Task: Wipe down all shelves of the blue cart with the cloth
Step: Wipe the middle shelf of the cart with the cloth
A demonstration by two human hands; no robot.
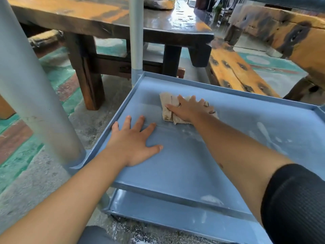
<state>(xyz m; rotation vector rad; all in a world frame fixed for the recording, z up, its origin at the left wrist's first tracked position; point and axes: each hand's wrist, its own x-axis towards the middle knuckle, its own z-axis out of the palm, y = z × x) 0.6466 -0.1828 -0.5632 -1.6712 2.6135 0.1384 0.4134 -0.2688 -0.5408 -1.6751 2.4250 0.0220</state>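
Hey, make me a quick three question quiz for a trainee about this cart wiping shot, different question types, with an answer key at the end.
1. True or false: the right hand presses the cloth flat on the shelf of the blue cart.
2. Multiple choice: the left hand is A) gripping the near post, B) resting flat on the shelf, fingers spread, C) holding a second cloth.
3. Fill in: whitish smears show on the shelf to the ____ of the right forearm.

Key
1. True.
2. B.
3. Right; the streaks lie there, away from the cloth.
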